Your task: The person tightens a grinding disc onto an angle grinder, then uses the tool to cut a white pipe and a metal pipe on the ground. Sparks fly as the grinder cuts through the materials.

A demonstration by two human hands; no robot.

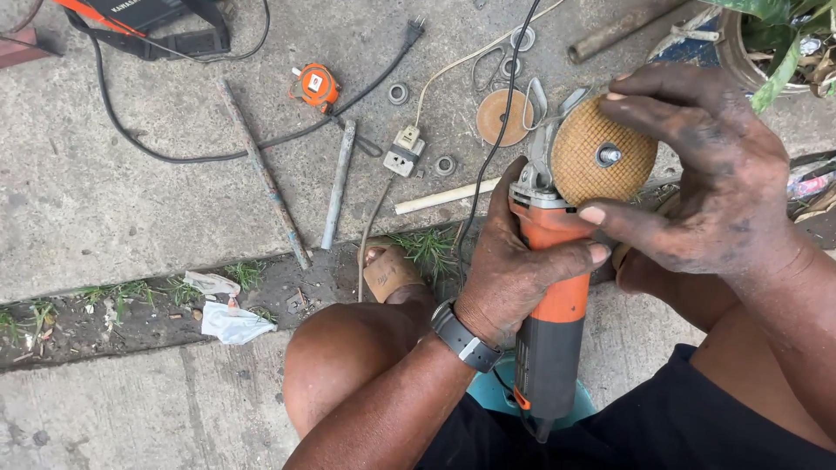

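Note:
My left hand [514,261] grips the orange and black body of an angle grinder [550,296], held upright between my knees with its head away from me. A round tan abrasive disc [588,165] sits on the grinder's spindle, a metal nut at its centre. My right hand [710,174] curls over the right edge of the disc, fingers on its rim and thumb below it. A dark watch is on my left wrist.
On the concrete lie a loose orange disc [505,116], several metal washers, a white socket block [404,152], an orange tape measure [315,85], black cables, two metal rods [340,183] and a pale stick. A potted plant [775,35] stands at top right.

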